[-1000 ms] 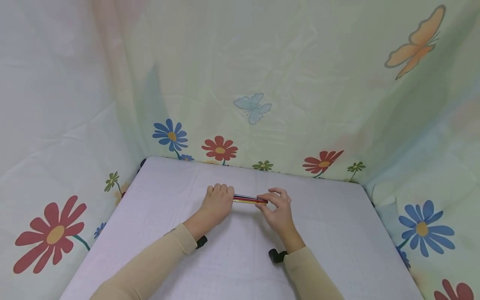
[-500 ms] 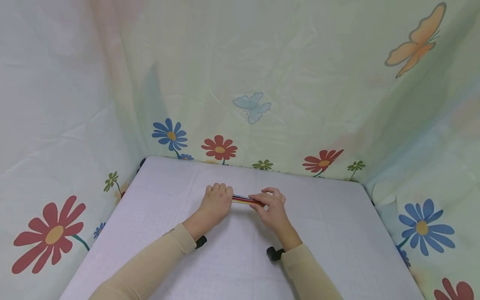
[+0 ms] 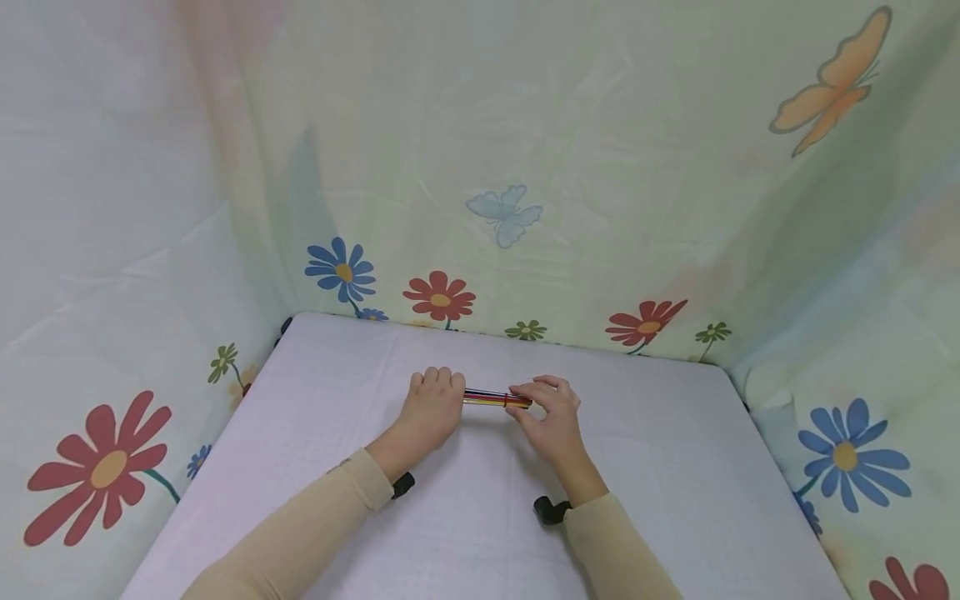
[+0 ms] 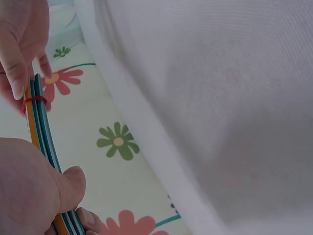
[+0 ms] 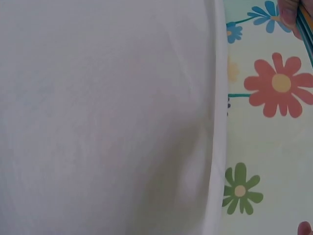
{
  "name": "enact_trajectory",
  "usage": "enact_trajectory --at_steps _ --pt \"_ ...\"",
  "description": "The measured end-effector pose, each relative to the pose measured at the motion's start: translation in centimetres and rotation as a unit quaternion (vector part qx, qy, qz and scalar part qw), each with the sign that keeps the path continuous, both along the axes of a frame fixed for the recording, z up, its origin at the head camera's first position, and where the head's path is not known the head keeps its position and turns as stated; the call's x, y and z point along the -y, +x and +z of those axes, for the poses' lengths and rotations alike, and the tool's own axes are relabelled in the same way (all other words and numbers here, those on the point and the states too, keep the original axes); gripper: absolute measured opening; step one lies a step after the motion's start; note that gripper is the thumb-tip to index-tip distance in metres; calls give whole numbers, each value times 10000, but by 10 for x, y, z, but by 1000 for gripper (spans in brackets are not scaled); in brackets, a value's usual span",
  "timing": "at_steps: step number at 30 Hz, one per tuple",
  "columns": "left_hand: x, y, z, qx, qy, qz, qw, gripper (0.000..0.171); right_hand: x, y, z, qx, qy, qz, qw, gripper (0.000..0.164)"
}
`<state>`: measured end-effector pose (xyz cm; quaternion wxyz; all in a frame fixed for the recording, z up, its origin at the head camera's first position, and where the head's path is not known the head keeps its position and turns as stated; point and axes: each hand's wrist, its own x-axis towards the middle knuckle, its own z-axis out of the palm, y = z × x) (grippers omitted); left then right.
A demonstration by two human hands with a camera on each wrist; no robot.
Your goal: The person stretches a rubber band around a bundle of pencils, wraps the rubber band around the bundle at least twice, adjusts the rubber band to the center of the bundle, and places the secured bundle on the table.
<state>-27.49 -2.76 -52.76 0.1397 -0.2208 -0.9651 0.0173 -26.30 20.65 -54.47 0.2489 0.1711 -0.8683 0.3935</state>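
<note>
Over worktop [image 3: 465,533], my left grip [image 3: 431,412] curls round stick bundle [image 3: 483,398], right grip [image 3: 552,423] pinches its end — red band [image 3: 506,401], hidden half second ago, now shows. I judge bundle bound, band being adjusted.

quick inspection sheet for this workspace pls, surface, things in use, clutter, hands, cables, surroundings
Surface: white cloth, faintly creased
Job's things: bundle of pencil-like sticks in several colours, with a red band round one end
Clutter: nothing seen
Hands: left hand grips the bundle; right hand has thumb and fingertips at the banded end
Cables: nothing seen
Surroundings: drape printed with flowers and butterflies; black device by the right wrist, another by the left
</note>
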Motion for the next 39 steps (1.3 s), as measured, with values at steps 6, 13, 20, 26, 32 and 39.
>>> enact_trajectory --at_steps 6,13,20,26,32,39 --pt "-1 0 3 -188 74 -100 9997 17 -5 1 1 193 -111 40 9997 30" --pt "-3 0 0 -264 23 -135 9996 18 -2 3 7 406 93 71 9991 27" --pt "-2 2 2 -374 25 -43 9993 19 5 5 17 168 854 128 9961 25" --pt "-3 0 -1 -264 -201 -62 9994 18 11 6 16 249 1676 11 9855 29" --pt "-3 -1 -5 -268 -192 -35 9995 20 15 5 15 332 1613 -32 9863 30" --pt "-3 -1 -6 -328 -190 -88 9992 18 17 4 18 589 1617 57 9851 29"
